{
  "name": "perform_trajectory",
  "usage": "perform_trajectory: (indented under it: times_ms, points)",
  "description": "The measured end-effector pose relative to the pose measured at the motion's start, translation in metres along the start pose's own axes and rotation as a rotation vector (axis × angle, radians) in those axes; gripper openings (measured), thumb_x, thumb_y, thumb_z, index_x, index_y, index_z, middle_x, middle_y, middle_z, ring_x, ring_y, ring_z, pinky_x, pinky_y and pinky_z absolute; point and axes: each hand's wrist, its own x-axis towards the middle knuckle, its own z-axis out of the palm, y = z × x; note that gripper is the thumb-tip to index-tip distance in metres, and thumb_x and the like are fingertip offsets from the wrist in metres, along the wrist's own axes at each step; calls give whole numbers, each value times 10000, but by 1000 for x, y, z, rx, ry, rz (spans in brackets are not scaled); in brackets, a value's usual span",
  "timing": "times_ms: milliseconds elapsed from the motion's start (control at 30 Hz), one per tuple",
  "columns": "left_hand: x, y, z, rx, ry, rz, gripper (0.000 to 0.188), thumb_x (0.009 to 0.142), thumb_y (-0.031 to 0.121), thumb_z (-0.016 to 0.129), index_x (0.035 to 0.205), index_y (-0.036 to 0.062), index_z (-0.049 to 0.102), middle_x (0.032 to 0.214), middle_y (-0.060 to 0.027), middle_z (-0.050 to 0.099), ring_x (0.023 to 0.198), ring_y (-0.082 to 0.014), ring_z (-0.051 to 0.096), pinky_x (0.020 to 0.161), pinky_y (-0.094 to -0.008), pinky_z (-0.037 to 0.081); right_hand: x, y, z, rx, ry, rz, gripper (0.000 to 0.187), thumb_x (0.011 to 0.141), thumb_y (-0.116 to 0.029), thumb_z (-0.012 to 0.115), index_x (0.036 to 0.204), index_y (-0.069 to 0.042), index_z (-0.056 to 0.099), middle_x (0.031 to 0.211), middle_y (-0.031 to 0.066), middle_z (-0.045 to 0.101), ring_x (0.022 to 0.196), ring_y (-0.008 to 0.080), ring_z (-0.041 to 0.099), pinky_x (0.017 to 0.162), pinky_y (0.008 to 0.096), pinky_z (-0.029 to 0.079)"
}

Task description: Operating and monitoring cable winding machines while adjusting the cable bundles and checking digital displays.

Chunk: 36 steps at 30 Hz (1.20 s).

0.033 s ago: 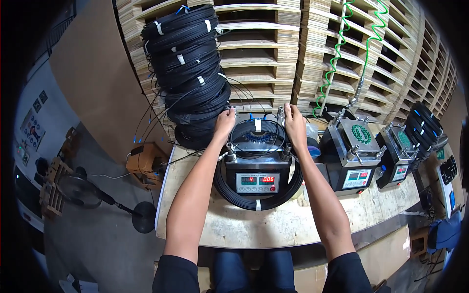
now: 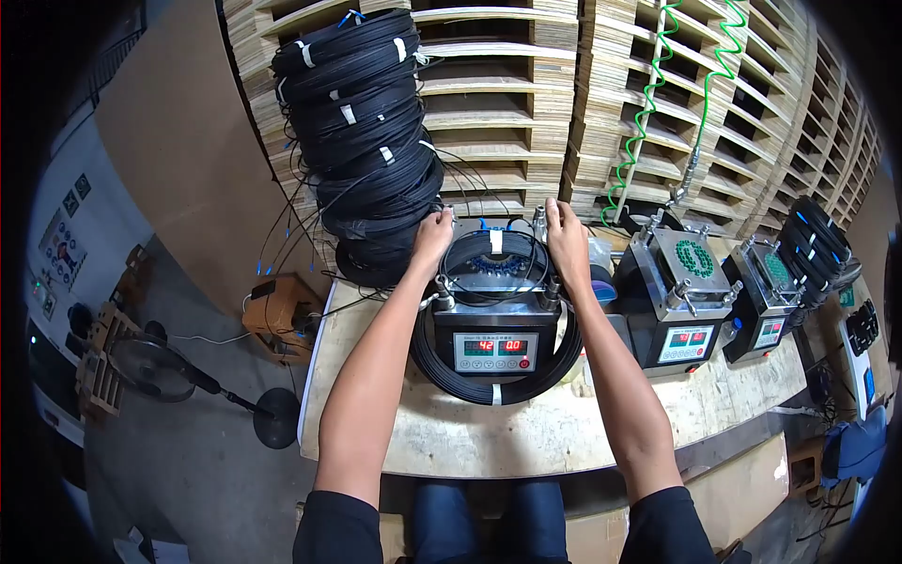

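Note:
A polishing-type machine (image 2: 496, 320) with a black body, red and green digit displays and a metal top stands in front of me. A black cable coil (image 2: 498, 389) with white ties lies looped around it, rising over its top and hanging below the display panel. My left hand (image 2: 433, 238) is closed at the back left corner post, its fingers curled. At the back right, my right hand (image 2: 567, 244) has its fingers against a metal post (image 2: 540, 222). The fingers' undersides are hidden. Blue-tipped connectors (image 2: 498, 265) ring the machine's top plate inside the coil.
A tall stack of black cable coils (image 2: 371, 141) stands at the back left. To the right are two similar machines (image 2: 672, 301) (image 2: 759, 301) and more coils (image 2: 816, 244). Wooden pallets (image 2: 498, 103) rise behind the wooden table (image 2: 451, 446). A fan (image 2: 150, 367) stands on the floor left.
The digits on the front machine's display have changed, and those on the machine to the right look different too. My hands and the coil have not visibly moved.

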Motion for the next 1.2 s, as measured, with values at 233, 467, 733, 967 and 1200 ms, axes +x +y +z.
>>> perform_trajectory:
  times_ms: [233, 467, 733, 967, 1200]
  points:
    - [0, 0, 4, 46, 34, 0, 546, 1009, 468, 453, 1128, -18, 671, 1123, -249, 687, 1090, -396, 641, 923, -432, 478, 6, 9, -1, -8, -54, 54, 522, 1049, -456, 431, 1219, -9, 639, 1021, 296, 684, 1018, 485, 633, 873, 503, 483]
    - [-11, 15, -1, 108, 158, 21, 497, 1004, 441, 498, 1130, -2, 686, 1086, -218, 709, 1059, -347, 665, 908, -407, 488, 13, 18, 5, 25, -122, -1, 513, 1058, -425, 432, 1232, 21, 615, 1080, 300, 671, 1064, 482, 621, 912, 480, 482]
    - [-15, 17, -4, 106, 85, 37, 443, 997, 385, 545, 1143, -6, 693, 1063, -210, 723, 1010, -304, 687, 875, -378, 490, 13, 25, 8, -7, -91, 16, 455, 1038, -400, 486, 1210, -5, 634, 964, 290, 696, 961, 461, 665, 854, 478, 510]
    - [-9, 7, -3, 124, 120, 11, 435, 988, 381, 556, 1147, 1, 696, 1071, -197, 727, 1020, -306, 687, 881, -372, 489, 15, 29, 10, -52, -87, -1, 467, 1035, -404, 490, 1209, 7, 631, 1039, 309, 682, 1018, 471, 646, 903, 489, 493]
    - [-12, 11, 8, 180, 139, 54, 426, 988, 364, 566, 1200, 16, 686, 1104, -180, 726, 1013, -297, 694, 884, -372, 499, 17, 39, 4, -12, -72, 6, 460, 1041, -384, 482, 1220, 16, 623, 1101, 303, 671, 1052, 475, 632, 921, 484, 484]
